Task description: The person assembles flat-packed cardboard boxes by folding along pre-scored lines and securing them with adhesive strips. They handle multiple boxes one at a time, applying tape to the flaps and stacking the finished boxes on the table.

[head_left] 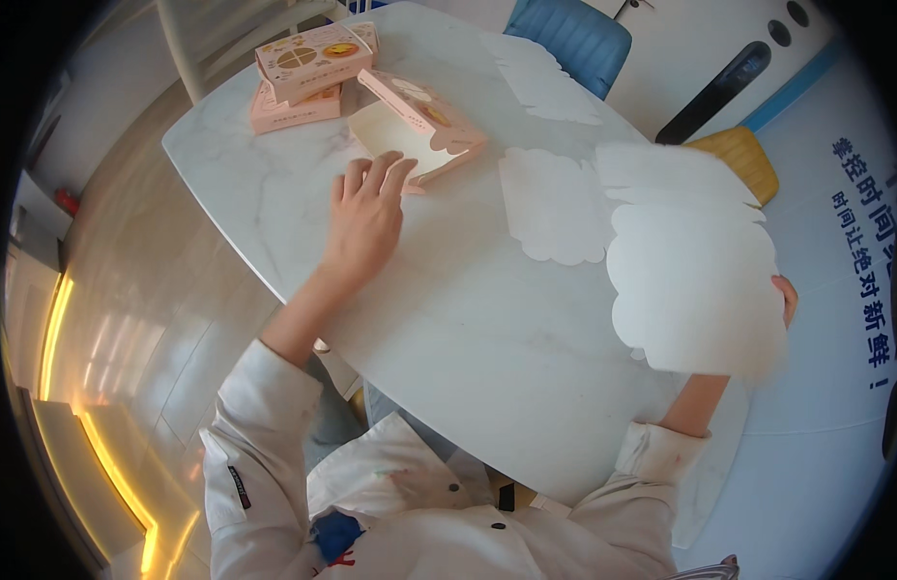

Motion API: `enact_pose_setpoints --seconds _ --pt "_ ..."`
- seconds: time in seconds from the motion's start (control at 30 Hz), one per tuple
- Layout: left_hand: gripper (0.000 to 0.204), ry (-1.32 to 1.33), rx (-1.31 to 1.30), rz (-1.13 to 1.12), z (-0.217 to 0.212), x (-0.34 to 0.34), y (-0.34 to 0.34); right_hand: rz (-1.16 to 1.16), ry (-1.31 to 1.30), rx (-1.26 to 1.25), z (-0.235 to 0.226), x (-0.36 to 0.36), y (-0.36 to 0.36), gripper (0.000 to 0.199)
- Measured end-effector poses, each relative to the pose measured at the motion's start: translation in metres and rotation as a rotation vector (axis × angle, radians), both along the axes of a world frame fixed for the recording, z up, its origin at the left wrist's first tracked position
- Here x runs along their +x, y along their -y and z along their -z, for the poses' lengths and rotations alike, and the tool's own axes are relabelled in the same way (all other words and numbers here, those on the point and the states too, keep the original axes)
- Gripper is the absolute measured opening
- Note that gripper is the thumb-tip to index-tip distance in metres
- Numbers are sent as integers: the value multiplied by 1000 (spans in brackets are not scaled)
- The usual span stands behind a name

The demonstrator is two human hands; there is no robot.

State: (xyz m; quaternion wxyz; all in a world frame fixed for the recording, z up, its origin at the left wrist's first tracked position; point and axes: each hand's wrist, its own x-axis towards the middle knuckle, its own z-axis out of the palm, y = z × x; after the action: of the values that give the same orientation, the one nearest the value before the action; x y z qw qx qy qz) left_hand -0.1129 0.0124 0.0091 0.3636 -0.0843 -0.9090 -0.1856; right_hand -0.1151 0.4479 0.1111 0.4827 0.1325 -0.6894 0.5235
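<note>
Far left, off the counter: glossy floor with yellow light strips along a low edge.

White marbled counter [448, 319], rounded corners, runs from upper left to lower right.

Upper left on the counter: two pink flat boxes [308, 72] stacked, the top one turned slightly askew over the lower. Printed round pictures on the lids.

Just right of the stack: an open pink box [419, 130], lid tipped up, cream interior showing, lying at an angle near the counter's middle-top.

Left hand [366, 217] reaches forward, palm down, fingers spread lightly; fingertips touch the near edge of the open pink box. Not gripping it, only resting against it.

Centre-right: a white scalloped card sheet [550, 208] lies flat on the counter, cloud-like outline. A second similar sheet [540, 68] lies farther back, near the blue chair [569, 34].

Right: right hand [785, 298] holds up a large white scalloped card [690, 280], raised off the counter and tilted toward the camera. Most of the hand is hidden behind the card; only a fingertip edge shows at its right rim, so the grip is pinched on that edge.

Far right: yellow chair seat [743, 155] past the counter, pale floor with blue lettering.
</note>
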Motion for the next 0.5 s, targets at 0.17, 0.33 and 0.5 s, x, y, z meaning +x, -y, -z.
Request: enact_pose_setpoints --seconds 0.17,0.33,0.5 --pt "13 310 6 109 8 -18 32 -16 757 -104 -20 -19 -5 22" --pt "13 341 423 183 -7 19 12 246 367 303 -21 0 34 24" --pt "7 272 738 323 -24 88 11 -546 291 759 5 57 161 21"
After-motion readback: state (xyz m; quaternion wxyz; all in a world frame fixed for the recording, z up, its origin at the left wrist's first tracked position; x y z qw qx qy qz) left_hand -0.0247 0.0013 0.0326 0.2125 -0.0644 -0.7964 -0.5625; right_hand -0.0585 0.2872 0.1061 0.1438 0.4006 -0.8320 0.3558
